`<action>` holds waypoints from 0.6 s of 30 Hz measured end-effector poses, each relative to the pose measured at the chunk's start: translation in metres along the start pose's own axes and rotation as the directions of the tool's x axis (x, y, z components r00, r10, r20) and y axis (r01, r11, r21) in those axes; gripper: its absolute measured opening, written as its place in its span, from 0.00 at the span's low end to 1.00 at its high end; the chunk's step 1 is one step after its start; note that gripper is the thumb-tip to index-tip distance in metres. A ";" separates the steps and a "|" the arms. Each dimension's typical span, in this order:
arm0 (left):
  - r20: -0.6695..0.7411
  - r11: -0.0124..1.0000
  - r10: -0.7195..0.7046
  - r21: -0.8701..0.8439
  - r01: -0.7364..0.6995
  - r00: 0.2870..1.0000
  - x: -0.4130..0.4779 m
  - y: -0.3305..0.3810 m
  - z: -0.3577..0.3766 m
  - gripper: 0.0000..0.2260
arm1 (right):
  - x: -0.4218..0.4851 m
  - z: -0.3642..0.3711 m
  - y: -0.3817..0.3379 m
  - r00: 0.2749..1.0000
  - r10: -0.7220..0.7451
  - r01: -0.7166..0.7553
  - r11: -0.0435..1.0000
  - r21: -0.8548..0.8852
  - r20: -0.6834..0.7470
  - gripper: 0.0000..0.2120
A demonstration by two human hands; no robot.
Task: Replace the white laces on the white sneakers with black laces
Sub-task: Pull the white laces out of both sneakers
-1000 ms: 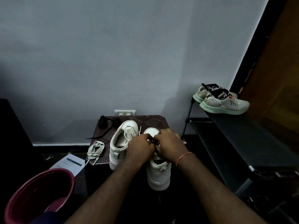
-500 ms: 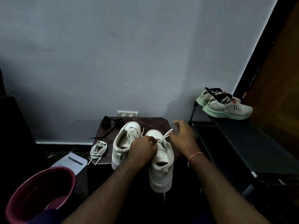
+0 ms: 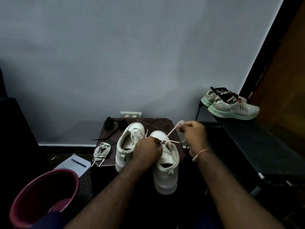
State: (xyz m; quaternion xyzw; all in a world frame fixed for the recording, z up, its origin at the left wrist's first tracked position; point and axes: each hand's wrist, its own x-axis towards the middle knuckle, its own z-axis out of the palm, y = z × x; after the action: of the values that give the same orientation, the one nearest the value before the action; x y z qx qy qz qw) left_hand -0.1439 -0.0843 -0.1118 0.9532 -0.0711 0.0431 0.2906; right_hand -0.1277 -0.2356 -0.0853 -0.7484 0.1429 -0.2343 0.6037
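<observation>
Lace (image 3: 170, 133) ran taut from the sneaker (image 3: 166, 164) at the worktop's (image 3: 159, 124) near right corner; your right grip (image 3: 194, 134) pinched it, left grip (image 3: 146, 151) clamped the sneaker. You needed straight, eyelet-by-eyelet pulls.

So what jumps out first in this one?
The right hand pinches a white lace stretched taut up from the nearer sneaker, which the left hand holds at mid-frame. A loose white lace lies coiled at the left edge of the small table, with black laces behind it by the wall.
</observation>
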 end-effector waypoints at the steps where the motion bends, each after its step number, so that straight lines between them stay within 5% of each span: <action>1: 0.001 1.000 -0.006 -0.012 0.006 1.000 0.000 -0.001 0.000 0.13 | 0.005 -0.006 -0.005 0.985 0.174 -0.165 0.935 0.315 -0.003 0.11; 2: 0.001 1.000 -0.009 -0.019 0.009 1.000 0.000 -0.001 0.001 0.14 | 0.007 -0.010 -0.010 0.952 0.296 -0.291 0.793 0.536 0.079 0.12; 4: 0.004 1.000 -0.012 -0.024 0.013 1.000 0.001 -0.001 0.002 0.14 | 0.005 -0.014 -0.018 0.899 0.354 -0.430 0.615 0.660 0.257 0.12; 6: 0.005 1.000 -0.016 -0.020 0.016 1.000 0.002 0.000 0.002 0.15 | -0.003 -0.010 -0.026 0.905 0.271 -0.413 0.744 0.526 0.327 0.12; 8: 0.005 1.000 -0.019 -0.013 0.019 1.000 0.001 0.000 0.001 0.15 | -0.011 0.000 -0.026 0.942 0.061 -0.092 0.993 0.080 0.329 0.10; 9: 0.005 1.000 -0.016 -0.011 0.016 1.000 0.002 0.000 0.001 0.14 | -0.011 0.004 -0.025 0.920 -0.068 0.166 0.960 -0.227 0.385 0.07; 11: 0.020 1.000 -0.008 0.000 0.008 1.000 0.000 0.000 0.000 0.13 | -0.015 0.010 -0.021 0.811 -0.133 0.514 0.627 -0.586 0.569 0.06; 15: 0.060 1.000 -0.014 -0.004 0.014 0.998 0.002 -0.001 -0.002 0.15 | -0.019 0.016 -0.015 0.726 -0.061 0.660 0.339 -0.670 0.685 0.11; 18: 0.061 1.000 -0.020 0.000 0.020 0.998 0.002 0.000 -0.002 0.14 | -0.013 0.015 -0.008 0.692 -0.074 0.707 0.270 -0.653 0.718 0.10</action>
State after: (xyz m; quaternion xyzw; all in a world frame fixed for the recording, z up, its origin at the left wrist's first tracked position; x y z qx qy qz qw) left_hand -0.1420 -0.0831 -0.1098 0.9546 -0.0704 0.0110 0.2891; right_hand -0.1313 -0.2146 -0.0826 -0.9893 -0.1394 -0.0370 0.0206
